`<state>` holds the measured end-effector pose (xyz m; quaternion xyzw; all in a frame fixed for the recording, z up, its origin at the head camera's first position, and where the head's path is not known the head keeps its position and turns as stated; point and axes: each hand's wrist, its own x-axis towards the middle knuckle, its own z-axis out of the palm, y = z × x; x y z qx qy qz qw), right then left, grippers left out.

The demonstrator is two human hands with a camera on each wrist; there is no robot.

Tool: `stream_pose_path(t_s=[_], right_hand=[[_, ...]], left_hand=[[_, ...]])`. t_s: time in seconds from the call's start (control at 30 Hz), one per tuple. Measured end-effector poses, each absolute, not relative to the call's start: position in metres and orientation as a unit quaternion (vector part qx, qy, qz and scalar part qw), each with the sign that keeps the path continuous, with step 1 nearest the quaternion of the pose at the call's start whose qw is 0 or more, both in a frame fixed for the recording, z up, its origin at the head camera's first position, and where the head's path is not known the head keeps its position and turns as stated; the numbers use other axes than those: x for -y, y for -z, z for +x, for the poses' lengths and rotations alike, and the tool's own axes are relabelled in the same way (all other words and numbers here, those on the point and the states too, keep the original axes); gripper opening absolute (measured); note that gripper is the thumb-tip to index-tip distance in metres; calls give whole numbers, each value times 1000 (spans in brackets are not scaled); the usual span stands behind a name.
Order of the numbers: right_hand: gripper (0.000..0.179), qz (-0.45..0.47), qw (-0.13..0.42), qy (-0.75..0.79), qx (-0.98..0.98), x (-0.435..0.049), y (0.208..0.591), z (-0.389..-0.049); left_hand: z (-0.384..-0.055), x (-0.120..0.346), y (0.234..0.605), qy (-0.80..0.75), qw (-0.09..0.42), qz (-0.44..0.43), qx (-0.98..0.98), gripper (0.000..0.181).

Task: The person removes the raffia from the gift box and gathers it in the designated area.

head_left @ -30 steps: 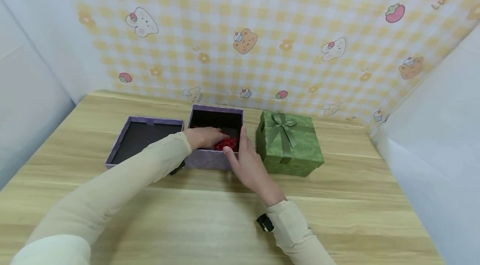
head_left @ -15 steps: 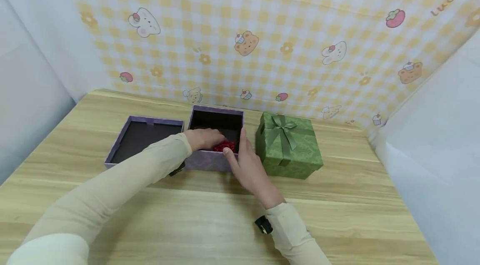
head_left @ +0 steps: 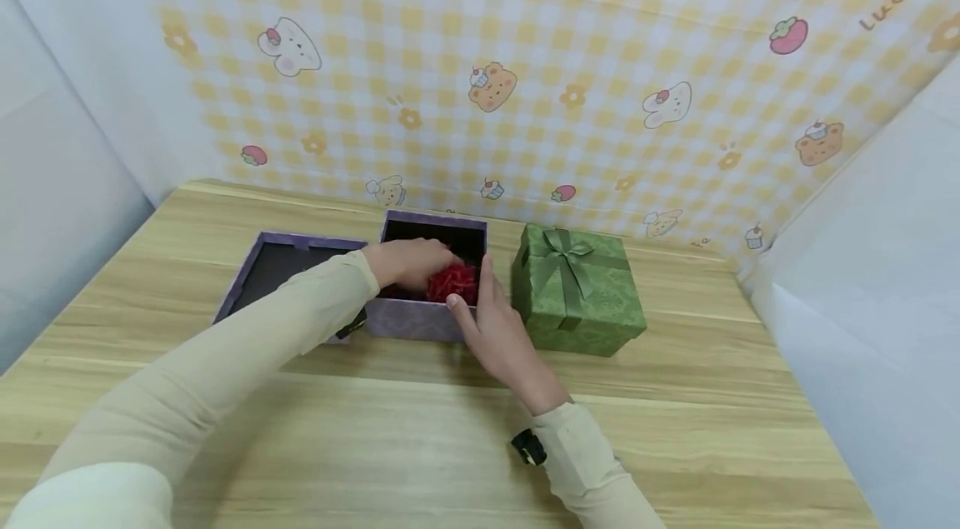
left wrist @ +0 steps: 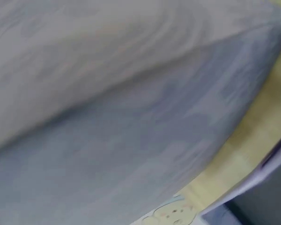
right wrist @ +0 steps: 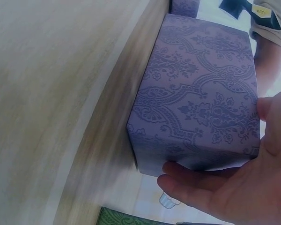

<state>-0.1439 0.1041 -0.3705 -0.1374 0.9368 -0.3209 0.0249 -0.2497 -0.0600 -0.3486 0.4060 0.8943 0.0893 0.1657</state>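
Note:
A purple patterned box (head_left: 416, 321) with a dark inside stands uncovered on the table. My left hand (head_left: 411, 260) reaches down into it and holds a clump of red shredded paper (head_left: 453, 285); its fingertips are partly hidden by the paper. My right hand (head_left: 498, 337) holds the box at its front right corner, thumb by the front rim and fingers along the right side. In the right wrist view, the thumb and fingers of that hand (right wrist: 234, 183) span the corner. Blurred box wall (left wrist: 131, 131) fills most of the left wrist view, and the left hand is not seen there.
To the left, the purple lid (head_left: 258, 271) lies with its dark inside up, partly under the left sleeve. A green box (head_left: 596, 287) with a ribbon bow stands just right of the purple box. Behind the wooden table (head_left: 420, 446) hangs a checked cloth (head_left: 435, 154).
My left hand has risen slightly inside the box, and the red shredded paper has come up with it as a fuller clump. The right hand and the box have stayed put.

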Motion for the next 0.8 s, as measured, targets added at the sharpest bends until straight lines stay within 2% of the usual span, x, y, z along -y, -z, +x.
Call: stream_pose_path(t_s=[0.33,0.8], right_hand=[[82,-124,38,331,-935,-104,371,-144],[84,-124,30,329,-936,-103,370,-144]], left_hand=[[-253,62,301,-61,140,418,-896,65],[-252,72,255,-74,80,426,-898,68]])
